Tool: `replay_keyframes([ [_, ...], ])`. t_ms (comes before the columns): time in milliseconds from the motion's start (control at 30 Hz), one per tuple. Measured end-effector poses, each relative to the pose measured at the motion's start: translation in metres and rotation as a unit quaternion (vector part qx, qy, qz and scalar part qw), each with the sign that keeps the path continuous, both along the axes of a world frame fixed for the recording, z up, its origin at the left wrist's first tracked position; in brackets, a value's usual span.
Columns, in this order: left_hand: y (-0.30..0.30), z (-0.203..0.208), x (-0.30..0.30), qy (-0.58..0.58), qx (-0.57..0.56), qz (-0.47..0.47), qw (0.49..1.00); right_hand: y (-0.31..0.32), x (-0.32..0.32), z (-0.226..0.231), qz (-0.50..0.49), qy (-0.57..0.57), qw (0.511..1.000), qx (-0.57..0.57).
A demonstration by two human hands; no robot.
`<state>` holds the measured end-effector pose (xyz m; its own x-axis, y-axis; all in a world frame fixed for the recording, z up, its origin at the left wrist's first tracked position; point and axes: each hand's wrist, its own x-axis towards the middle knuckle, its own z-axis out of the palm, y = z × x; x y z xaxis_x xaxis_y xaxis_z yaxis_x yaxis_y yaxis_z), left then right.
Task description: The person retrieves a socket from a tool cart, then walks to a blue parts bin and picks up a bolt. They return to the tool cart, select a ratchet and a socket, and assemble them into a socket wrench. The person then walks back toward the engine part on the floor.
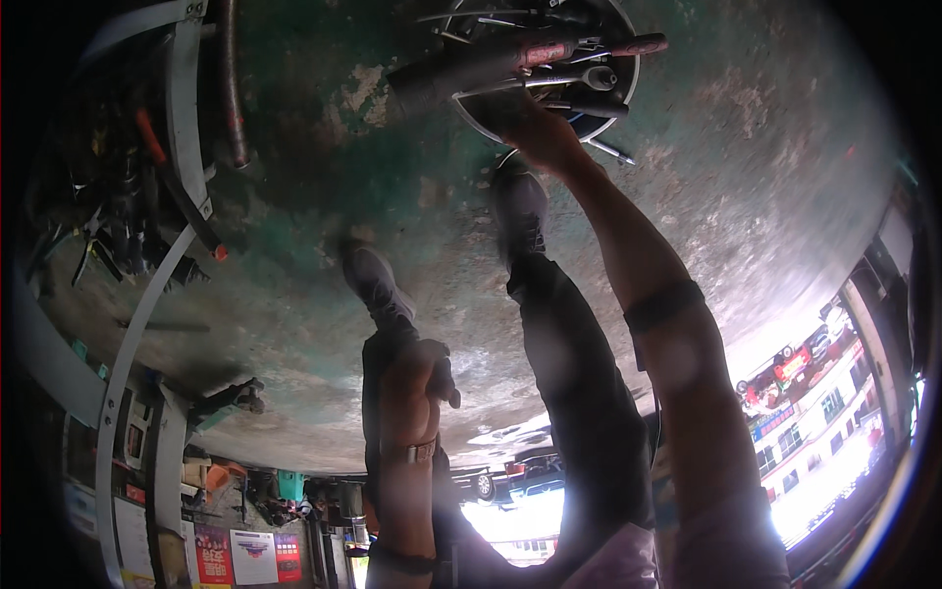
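My right hand [538, 133] reaches over the near rim of a round, dark tray [636, 74] of tools on the floor. Its fingers are in shadow among the tools, so whatever they grip is hidden. Across the tray lies a thick, dark cylindrical tool [446, 77] with a reddish section, sticking out past the left rim. Beside it are a ratchet wrench [595, 78] and a red-brown handle [640, 44] jutting over the right rim. My left hand [424, 368] rests loosely at my left knee, fingers bent downward, with no object visible in it.
At left stands a pale metal frame [186, 108], with dark tools [128, 216] and orange-tipped bars around it. A metal rod [610, 151] pokes out below the tray. My shoes [520, 211] are planted on the worn green floor [294, 187]. Vehicles and buildings show in bright light behind.
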<state>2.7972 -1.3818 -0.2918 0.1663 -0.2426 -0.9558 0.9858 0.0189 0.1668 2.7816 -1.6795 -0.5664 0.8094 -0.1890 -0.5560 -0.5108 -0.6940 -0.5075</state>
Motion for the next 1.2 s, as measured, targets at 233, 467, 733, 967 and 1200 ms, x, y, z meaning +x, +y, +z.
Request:
replay_keyframes([
  [233, -0.014, -0.002, 0.003, -0.02, -0.01, -0.04, 0.999, -0.004, 0.002, 0.003, 0.01, -0.035, 0.999, -0.019],
  [467, -0.033, 0.009, 0.009, -0.036, 0.0, -0.036, 0.999, -0.004, 0.012, 0.042, 0.002, 0.117, 0.993, 0.005],
  [733, -0.021, 0.021, -0.007, -0.063, 0.033, -0.059, 0.996, 0.029, 0.001, 0.077, -0.101, 0.019, 0.995, -0.015],
  [967, -0.038, 0.053, -0.007, -0.01, 0.002, 0.047, 0.999, 0.073, -0.009, 0.124, -0.115, -0.014, 0.992, 0.04],
  [1200, -0.05, 0.085, -0.007, -0.005, 0.015, 0.065, 0.998, 0.062, -0.051, 0.155, -0.075, 0.064, 0.991, 0.091],
])
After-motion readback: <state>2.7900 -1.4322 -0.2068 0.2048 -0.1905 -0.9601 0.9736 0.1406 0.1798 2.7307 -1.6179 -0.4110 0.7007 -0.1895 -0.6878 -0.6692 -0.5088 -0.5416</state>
